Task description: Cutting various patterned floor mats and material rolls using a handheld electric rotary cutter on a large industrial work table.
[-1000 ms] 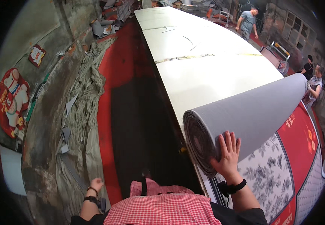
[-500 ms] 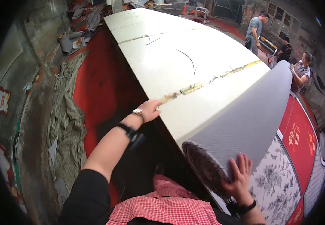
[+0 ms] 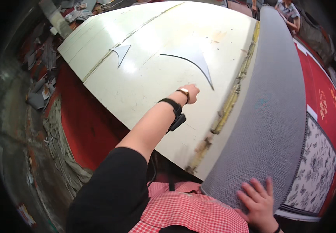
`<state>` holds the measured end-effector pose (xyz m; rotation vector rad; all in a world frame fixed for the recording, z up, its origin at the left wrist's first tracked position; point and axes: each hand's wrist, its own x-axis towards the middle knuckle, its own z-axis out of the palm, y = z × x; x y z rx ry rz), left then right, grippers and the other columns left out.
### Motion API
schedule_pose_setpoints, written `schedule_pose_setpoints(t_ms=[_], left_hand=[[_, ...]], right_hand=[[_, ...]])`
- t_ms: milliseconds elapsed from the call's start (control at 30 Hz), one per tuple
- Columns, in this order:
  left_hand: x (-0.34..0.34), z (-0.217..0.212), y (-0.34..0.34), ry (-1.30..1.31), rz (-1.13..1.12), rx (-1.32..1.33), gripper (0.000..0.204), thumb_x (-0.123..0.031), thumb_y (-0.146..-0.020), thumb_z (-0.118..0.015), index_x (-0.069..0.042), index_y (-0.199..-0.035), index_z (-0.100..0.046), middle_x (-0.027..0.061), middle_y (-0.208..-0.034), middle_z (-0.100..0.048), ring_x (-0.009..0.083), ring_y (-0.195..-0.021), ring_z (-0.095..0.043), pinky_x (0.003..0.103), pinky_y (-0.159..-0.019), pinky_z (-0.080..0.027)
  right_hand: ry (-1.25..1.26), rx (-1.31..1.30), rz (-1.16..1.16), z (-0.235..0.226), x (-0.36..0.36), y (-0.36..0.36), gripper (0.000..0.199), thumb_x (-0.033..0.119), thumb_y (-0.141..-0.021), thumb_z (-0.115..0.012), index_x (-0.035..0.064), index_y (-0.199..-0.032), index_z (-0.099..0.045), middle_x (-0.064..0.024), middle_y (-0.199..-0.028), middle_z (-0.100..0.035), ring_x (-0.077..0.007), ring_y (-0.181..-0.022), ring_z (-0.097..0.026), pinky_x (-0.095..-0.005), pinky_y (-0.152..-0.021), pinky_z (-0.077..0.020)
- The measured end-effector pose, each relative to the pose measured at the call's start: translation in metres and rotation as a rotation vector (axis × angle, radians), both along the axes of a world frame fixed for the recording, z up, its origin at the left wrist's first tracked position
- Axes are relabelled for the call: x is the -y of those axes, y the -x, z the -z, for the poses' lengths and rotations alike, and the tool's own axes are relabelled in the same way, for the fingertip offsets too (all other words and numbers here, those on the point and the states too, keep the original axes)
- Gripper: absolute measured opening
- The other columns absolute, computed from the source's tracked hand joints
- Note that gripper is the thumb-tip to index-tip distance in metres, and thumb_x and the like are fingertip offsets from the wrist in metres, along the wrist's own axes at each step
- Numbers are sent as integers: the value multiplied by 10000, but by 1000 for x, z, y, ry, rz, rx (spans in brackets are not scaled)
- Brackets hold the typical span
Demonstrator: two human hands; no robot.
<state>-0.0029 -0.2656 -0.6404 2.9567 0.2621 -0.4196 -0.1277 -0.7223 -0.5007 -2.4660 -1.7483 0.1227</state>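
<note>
My left hand is over the pale tabletop, its fingers curled in and no object visible in them. Just beyond it lies a large thin, curved triangular offcut with a dark edge. A smaller offcut of like shape lies farther left. Along the table's right side runs a thick grey mat roll with a ribbed backing. My right hand rests on the near end of this roll, fingers spread. At the far end, a co-worker has a hand at the roll.
A worn yellow seam crosses the table beside the roll. To the right lie a red printed mat and a white mat with grey flowers. Crumpled cloth and scraps cover the floor at left.
My left hand has left the table's near edge and reached inward over the top, toward the offcuts. My right hand stays spread on the roll. The view has turned and come closer to the table.
</note>
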Motion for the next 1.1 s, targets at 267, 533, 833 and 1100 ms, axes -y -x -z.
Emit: schedule_pose_setpoints(t_ms=[267,533,833,1100], left_hand=[[-225,60,-110,30,-421,14,384,-184,-833,-522,-62,-1196,-540,156,-1286,-468,323,-1192,-456,422,-964,-418],[-374,141,-153,-217,-556,262,298,-269,-847,-539,-84,-1080,-564,142,-1067,-606,332,-1026,-566,417,-869,-466],[-502,133,-104,-4,-771,402,322,-379,-901,-465,-103,-984,-607,145,-926,-653,320,-940,-606,450,-817,-460],[-360,111,-170,142,-471,152,470,-478,-800,-612,-100,-1079,-624,66,-1062,-625,228,-1127,-496,367,-902,-415]], right_hand=[[224,184,443,-9,-185,2,436,463,-795,-592,209,-1149,-610,-160,-1332,-434,-325,-1254,-372,-565,-1000,-264],[375,229,633,43,-308,46,593,542,-746,-611,253,-1259,-537,-149,-1467,-250,-373,-1359,-181,-626,-1049,-95],[550,203,847,1,-329,44,809,567,-746,-618,192,-1403,-330,-266,-1443,-212,-416,-1336,-200,-621,-1035,-153],[279,291,1235,16,-283,39,789,467,-871,-521,-60,-1383,-235,-279,-1416,-253,-390,-1323,-241,-450,-1097,-195]])
